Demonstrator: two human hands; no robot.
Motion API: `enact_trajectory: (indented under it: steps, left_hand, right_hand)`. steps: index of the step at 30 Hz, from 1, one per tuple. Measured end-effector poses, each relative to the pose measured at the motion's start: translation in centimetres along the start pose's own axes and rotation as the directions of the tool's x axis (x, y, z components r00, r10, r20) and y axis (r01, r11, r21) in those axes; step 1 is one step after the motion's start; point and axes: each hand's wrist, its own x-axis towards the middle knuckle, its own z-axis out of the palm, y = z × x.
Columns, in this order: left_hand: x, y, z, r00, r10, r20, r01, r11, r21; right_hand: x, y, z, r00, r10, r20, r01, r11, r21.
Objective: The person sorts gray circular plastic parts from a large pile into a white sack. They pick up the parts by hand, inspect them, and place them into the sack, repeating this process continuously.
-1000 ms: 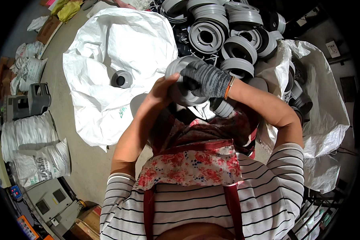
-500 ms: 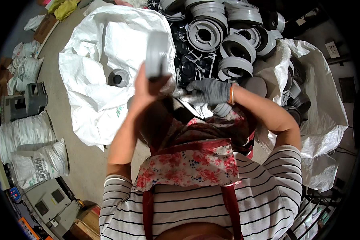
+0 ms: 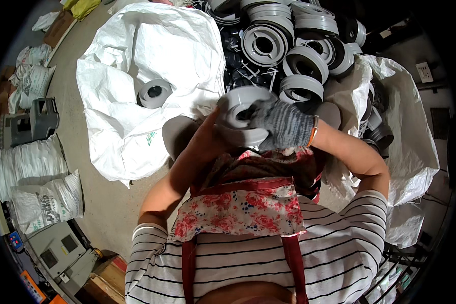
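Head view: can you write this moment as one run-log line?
left hand: holding grey ring | gloved right hand: over ring's right side | left side: open white sack | ahead: piled grey rings

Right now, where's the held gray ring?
Head view, near centre: the gray ring is between bare left hand and gloved right hand, above the apron, right of the left sack.

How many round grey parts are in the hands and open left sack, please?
2: one part between left hand and right hand, another inside the sack, which may hide more.
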Motion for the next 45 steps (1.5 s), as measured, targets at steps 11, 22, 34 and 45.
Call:
enact_trajectory:
  steps: [11,22,34,45]
  left_hand:
    - [-1.0,2.1,1.4,0.806,0.566,-0.174,-0.378,0.718,0.585]
    - [1.1,1.5,1.9,0.784,0.577,-0.227,-0.384,0.739,0.553]
    - [0.7,2.0,2.5,0.878,0.424,-0.222,-0.214,0.762,0.611]
    - [1.3,2.6,0.3,0.919,0.363,-0.155,-0.195,0.759,0.621]
  right_hand:
    - [6.8,13.6,16.3,0.840,0.524,-0.141,-0.535,0.843,-0.059]
    - [5.5,5.6,0.9,0.840,0.514,-0.173,-0.422,0.820,0.388]
    - [4.7,2.9,1.5,0.961,0.035,-0.273,-0.006,0.994,0.108]
    - [3.6,4.3,4.0,0.946,-0.166,-0.277,0.201,0.974,0.103]
